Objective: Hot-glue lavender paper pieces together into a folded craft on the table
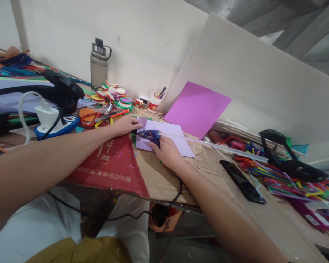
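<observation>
My right hand (168,151) is wrapped round a blue hot glue gun (152,135), with a long clear glue stick (222,147) jutting out of its back to the right. The gun's tip points left, over the left edge of a lilac paper sheet (178,140) lying on the table. At that same edge, my left hand (127,125) has its fingers closed on a folded-up strip of the paper, close to the gun's nozzle. Green paper shows under the lilac sheet's left side.
Scissors (89,119), a blue power strip (56,128) with a white charger and a water bottle (99,67) stand left. A purple sheet (199,108) leans on the wall. A phone (242,180) and colourful pipe cleaners (285,179) lie right. The black cord (126,218) hangs below the table edge.
</observation>
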Motion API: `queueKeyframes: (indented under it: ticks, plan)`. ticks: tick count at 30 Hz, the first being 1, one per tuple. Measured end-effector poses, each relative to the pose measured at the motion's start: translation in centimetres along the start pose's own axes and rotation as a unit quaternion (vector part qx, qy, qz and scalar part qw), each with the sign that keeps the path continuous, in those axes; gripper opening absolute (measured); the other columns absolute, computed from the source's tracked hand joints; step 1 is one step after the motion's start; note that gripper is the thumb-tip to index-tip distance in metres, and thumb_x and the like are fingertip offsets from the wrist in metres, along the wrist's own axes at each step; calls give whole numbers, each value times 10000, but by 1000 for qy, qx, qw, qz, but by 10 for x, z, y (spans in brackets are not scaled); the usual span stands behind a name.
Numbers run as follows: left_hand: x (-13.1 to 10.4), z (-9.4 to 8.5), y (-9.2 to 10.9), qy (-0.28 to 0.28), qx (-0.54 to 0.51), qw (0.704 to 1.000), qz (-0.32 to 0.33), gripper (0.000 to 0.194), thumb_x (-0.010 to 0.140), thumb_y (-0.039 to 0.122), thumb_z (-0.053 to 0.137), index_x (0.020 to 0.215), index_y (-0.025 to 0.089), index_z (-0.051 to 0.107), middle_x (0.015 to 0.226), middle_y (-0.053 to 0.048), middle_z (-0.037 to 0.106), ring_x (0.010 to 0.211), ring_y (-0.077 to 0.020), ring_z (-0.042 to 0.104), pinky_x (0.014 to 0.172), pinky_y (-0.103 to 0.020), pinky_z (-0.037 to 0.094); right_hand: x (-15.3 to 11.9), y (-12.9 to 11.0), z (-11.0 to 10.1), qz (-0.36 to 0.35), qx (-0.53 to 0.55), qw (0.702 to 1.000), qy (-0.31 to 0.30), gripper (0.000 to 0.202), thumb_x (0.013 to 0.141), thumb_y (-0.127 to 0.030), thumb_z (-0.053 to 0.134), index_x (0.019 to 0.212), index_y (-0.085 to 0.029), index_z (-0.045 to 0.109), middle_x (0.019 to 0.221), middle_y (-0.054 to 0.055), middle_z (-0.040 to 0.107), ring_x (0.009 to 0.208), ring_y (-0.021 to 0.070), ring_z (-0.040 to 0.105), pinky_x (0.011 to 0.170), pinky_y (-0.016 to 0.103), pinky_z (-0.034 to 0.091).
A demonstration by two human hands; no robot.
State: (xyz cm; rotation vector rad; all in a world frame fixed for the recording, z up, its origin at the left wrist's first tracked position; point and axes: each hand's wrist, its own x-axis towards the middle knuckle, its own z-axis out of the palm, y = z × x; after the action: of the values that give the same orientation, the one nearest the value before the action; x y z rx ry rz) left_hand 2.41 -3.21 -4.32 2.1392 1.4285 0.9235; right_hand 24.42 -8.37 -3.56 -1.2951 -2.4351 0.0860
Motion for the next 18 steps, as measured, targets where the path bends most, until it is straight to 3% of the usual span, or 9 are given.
queueKeyframes:
  ticks: [5, 18]
  plan:
    - [-2, 0, 5, -37, -62, 997, 33, 371, 786, 476, 527, 626, 145, 576, 573, 37, 474, 578, -103, 405, 566, -229, 319, 0, -3, 3, -13, -15, 1000, 6, 331, 942, -401, 447, 1116, -145, 566, 1005, 145, 686, 927, 275, 647, 770, 327, 451]
    - [-1, 0, 1, -26, -51, 998, 23, 419, 799, 503, 506, 582, 145, 540, 539, 43, 412, 538, -93, 356, 524, -229, 282, -1, -4, 1, -10, -20, 1000, 5, 284, 942, -385, 456, 1099, -162, 538, 1017, 127, 676, 934, 253, 641, 775, 306, 437]
